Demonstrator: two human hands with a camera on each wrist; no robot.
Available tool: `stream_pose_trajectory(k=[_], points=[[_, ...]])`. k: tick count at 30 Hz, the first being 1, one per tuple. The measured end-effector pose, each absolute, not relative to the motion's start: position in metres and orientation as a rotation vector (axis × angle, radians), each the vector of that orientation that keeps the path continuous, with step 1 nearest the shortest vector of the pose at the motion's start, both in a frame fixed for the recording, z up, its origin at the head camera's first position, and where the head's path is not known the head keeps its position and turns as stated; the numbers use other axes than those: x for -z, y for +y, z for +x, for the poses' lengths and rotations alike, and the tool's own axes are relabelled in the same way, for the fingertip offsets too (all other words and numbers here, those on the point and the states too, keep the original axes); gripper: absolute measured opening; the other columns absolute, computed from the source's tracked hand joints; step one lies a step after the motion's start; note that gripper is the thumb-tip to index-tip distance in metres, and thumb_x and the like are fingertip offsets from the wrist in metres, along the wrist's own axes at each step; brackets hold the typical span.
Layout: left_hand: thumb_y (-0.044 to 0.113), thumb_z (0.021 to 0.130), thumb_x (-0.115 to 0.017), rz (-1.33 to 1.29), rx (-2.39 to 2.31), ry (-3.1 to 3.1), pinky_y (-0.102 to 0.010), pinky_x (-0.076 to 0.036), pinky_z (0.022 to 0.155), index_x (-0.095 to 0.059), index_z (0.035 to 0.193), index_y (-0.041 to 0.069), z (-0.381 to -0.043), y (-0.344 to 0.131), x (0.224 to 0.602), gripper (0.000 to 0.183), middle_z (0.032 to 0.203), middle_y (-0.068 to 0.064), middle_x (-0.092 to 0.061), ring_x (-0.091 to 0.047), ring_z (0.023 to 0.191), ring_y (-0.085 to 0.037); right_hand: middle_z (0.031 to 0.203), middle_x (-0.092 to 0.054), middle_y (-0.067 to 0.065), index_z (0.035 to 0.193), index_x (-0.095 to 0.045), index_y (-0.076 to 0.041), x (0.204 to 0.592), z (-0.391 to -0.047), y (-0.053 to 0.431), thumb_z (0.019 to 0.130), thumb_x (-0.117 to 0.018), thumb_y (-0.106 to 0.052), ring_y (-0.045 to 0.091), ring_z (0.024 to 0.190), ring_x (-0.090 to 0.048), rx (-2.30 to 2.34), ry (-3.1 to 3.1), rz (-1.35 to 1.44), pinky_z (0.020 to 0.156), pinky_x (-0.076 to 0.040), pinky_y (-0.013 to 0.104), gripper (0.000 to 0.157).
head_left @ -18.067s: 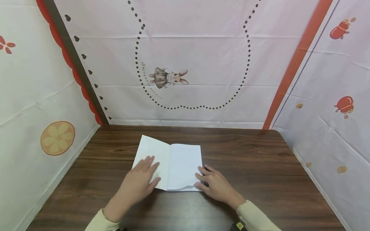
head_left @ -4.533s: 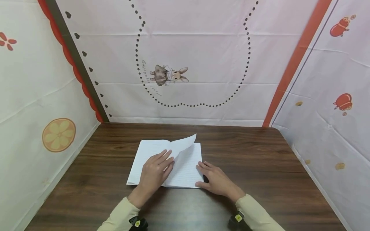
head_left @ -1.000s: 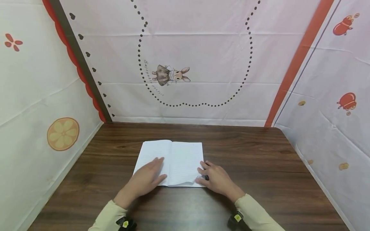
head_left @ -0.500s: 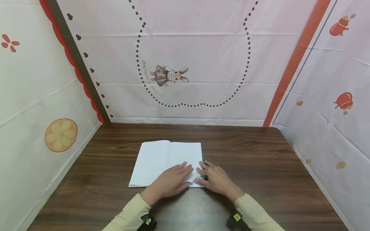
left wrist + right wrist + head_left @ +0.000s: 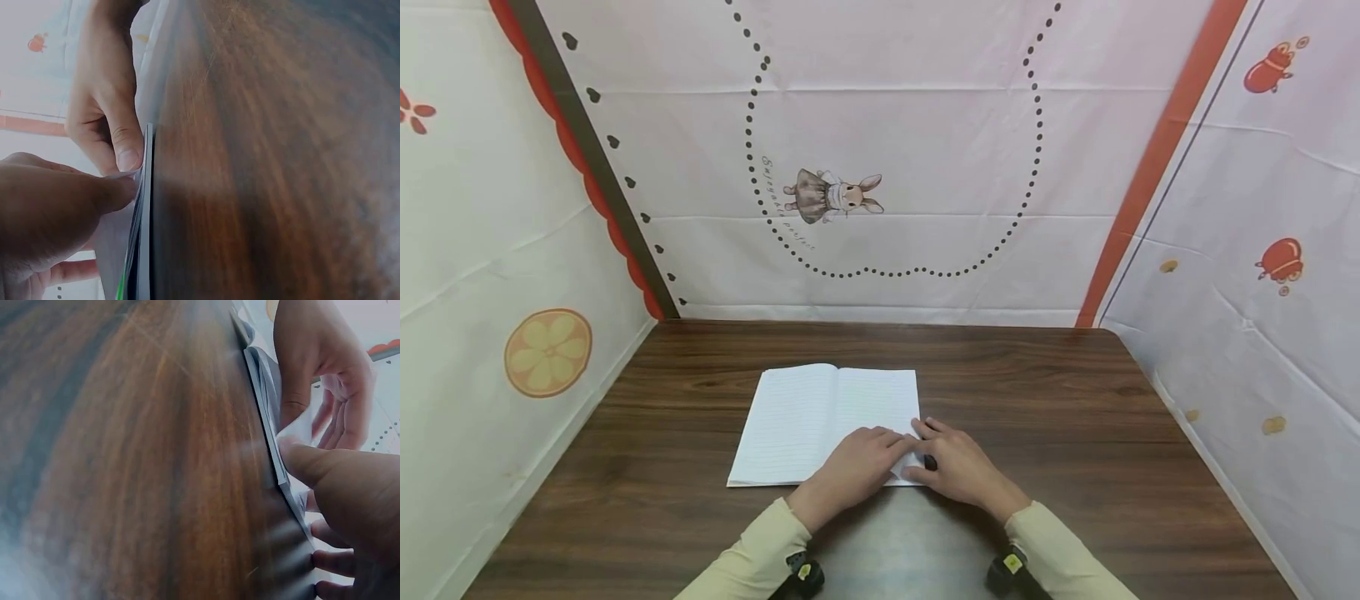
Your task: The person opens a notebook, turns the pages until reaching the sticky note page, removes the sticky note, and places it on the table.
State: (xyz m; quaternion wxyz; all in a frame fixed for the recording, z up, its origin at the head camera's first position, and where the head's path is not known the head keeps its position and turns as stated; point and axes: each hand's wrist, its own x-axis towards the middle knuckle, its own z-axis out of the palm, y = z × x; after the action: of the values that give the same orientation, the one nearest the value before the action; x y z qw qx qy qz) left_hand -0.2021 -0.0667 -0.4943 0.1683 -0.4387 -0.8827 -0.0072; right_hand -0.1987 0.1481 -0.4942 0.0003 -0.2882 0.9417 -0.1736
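Note:
An open notebook (image 5: 790, 425) with lined white pages lies on the dark wood table. My left hand (image 5: 857, 462) reaches across to the lower right corner of the right page, its thumb and fingers pinching the lifted sheet (image 5: 301, 428). Right beside it, my right hand (image 5: 958, 467) rests at the notebook's right edge. The right thumb (image 5: 300, 459) is on the same raised corner, with the fingers bent beyond it. Both hands nearly touch. In the left wrist view, the notebook's stacked page edges (image 5: 142, 212) show side on, below the two thumbs.
The brown table (image 5: 1037, 400) reaches back to a printed white cloth (image 5: 910, 192) with a rabbit picture. White cloth panels also stand on the left (image 5: 460, 275) and right (image 5: 1240, 317). Black wrist devices (image 5: 805, 575) sit at both sleeves.
Over the last second my left hand has moved right, from the left page to the right page's lower corner, and now pinches the sheet there. The right hand has stayed at the right edge.

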Motion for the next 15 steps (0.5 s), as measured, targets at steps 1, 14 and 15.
stream_pose_trajectory(k=[1, 14, 15], points=[[0.018, 0.089, -0.079, -1.231, 0.000, -2.510, -0.034, -0.058, 0.091, -0.065, 0.132, 0.019, -0.2018, -0.0662, 0.4940, 0.045, 0.121, 0.004, -0.072, -0.068, 0.111, -0.015, 0.155, -0.049, 0.013, 0.137, -0.067, -0.012, 0.4943, -0.1984, 0.1482, 0.095, -0.068, -0.052, 0.038, 0.143, -0.045, 0.541, 2.957, -0.907, 0.110, -0.044, 0.060, 0.058], [0.011, 0.091, -0.075, -1.044, -0.041, -2.436, -0.032, -0.059, 0.083, -0.068, 0.104, 0.013, -0.1963, -0.0696, 0.4856, 0.015, 0.114, -0.002, -0.075, -0.070, 0.105, -0.017, 0.155, -0.047, 0.019, 0.151, -0.046, 0.003, 0.4949, -0.1967, 0.1452, 0.091, -0.074, -0.048, 0.038, 0.144, -0.044, 0.597, 2.959, -0.820, 0.113, -0.040, 0.058, 0.084], [0.011, 0.092, -0.075, -1.021, -0.031, -2.427, -0.033, -0.059, 0.083, -0.067, 0.103, 0.012, -0.1956, -0.0702, 0.4840, 0.014, 0.116, -0.003, -0.075, -0.070, 0.106, -0.017, 0.155, -0.047, 0.021, 0.151, -0.044, 0.005, 0.4948, -0.1962, 0.1454, 0.091, -0.075, -0.048, 0.038, 0.144, -0.044, 0.600, 2.962, -0.820, 0.113, -0.040, 0.057, 0.085]])
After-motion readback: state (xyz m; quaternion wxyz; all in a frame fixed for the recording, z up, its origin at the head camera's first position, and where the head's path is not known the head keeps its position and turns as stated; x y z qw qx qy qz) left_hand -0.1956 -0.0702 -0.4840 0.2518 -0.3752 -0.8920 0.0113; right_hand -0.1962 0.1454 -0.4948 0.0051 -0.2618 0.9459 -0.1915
